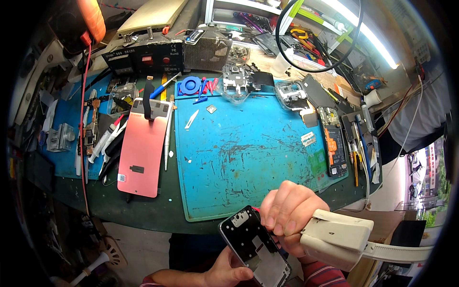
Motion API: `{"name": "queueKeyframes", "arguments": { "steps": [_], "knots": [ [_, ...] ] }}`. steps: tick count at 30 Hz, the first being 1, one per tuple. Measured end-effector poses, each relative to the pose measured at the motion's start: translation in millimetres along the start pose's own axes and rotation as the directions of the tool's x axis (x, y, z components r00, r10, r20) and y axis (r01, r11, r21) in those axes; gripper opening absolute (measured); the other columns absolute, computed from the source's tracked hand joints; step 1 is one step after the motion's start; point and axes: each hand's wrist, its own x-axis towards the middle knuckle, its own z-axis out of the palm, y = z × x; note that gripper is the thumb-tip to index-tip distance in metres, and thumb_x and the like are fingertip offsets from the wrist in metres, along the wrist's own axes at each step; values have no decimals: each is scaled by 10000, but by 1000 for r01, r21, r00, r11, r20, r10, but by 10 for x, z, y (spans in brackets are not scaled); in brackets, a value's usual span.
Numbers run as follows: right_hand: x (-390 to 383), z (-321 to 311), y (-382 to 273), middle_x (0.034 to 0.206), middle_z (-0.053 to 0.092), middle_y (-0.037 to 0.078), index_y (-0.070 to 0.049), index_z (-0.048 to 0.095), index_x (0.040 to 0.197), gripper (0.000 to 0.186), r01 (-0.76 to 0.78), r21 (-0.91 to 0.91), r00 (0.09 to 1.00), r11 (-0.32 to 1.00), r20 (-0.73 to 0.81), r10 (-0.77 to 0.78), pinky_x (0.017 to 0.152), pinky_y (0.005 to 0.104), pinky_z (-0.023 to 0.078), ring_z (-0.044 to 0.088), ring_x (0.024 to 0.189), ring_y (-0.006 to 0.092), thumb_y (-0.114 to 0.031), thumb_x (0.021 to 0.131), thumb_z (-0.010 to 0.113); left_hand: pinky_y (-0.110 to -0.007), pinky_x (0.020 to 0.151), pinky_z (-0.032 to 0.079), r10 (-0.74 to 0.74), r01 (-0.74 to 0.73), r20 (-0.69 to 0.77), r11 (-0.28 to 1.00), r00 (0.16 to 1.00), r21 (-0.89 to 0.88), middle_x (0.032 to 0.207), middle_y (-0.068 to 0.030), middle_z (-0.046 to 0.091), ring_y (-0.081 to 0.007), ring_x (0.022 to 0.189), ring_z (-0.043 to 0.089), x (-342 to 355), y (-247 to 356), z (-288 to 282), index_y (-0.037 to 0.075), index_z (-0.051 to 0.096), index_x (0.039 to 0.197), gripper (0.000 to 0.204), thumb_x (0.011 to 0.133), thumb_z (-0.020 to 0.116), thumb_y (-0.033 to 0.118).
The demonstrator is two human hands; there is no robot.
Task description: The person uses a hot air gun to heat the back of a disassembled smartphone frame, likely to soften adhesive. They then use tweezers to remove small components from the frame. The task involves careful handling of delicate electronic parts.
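Note:
Below the front edge of the bench, my left hand (221, 271) grips the lower left side of a black phone frame (249, 241), thumb on its face. The frame is tilted, with a pale metallic panel and small white spots on its dark inner side. My right hand (292, 209) is closed against the frame's upper right edge. A sliver of red shows at its fingers; whatever they pinch is hidden. A beige plastic housing (334, 235) on a ribbed white arm covers part of my right hand and wrist; I cannot tell whether they touch.
A blue work mat (239, 153) lies on the bench. Left of it is a pink phone-screen panel (142, 153). An opened phone (333, 143) and a tool holder (361, 143) stand right. Clear phone fixtures (236, 82) and a black box (143, 57) are at the back.

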Motion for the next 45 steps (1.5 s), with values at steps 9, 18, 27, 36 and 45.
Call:
{"name": "queueKeyframes", "arguments": {
  "steps": [9, 18, 27, 36, 45],
  "knots": [
    [-18, 17, -13, 754, 542, -3, -128, 540, 768, 227, -2, 54, 998, 999, -61, 5, 592, 307, 497, 542, 707, 147, -118, 887, 733, -354, 1075, 351, 2, -2, 0, 999, 1000, 32, 1359, -45, 444, -146, 1311, 427, 19, 2, 17, 63, 327, 1412, 961, 742, 805, 558],
    [-28, 34, -28, 727, 537, 15, -114, 536, 727, 246, -12, 95, 995, 995, -98, 21, 582, 312, 492, 541, 689, 158, -155, 907, 700, -339, 1055, 355, -4, 5, -19, 1000, 1000, 28, 1322, -31, 459, -133, 1282, 442, 14, -5, 30, 76, 353, 1384, 925, 742, 800, 571],
    [-42, 12, -26, 736, 542, 9, -119, 536, 763, 222, 9, 45, 997, 999, -72, -6, 580, 298, 491, 539, 683, 150, -108, 902, 708, -338, 1052, 354, 2, -1, -22, 999, 1000, 33, 1317, -28, 464, -130, 1274, 445, -2, -39, 10, 77, 353, 1381, 905, 756, 789, 565],
    [-41, -12, -23, 742, 540, 2, -128, 531, 765, 234, 2, 57, 999, 998, -52, 1, 575, 295, 493, 530, 675, 144, -82, 886, 727, -337, 1049, 354, 23, -21, -38, 999, 999, 39, 1312, -25, 469, -128, 1265, 448, -21, -61, -20, 79, 352, 1378, 884, 770, 779, 559],
    [-61, -10, -18, 744, 535, 0, -133, 525, 767, 237, 23, 23, 997, 999, -69, -21, 570, 294, 492, 521, 670, 139, -102, 897, 721, -335, 1046, 354, 28, -27, -36, 999, 999, 37, 1307, -22, 474, -125, 1257, 451, -18, -70, 13, 81, 351, 1376, 864, 784, 768, 553]
  ]
}}
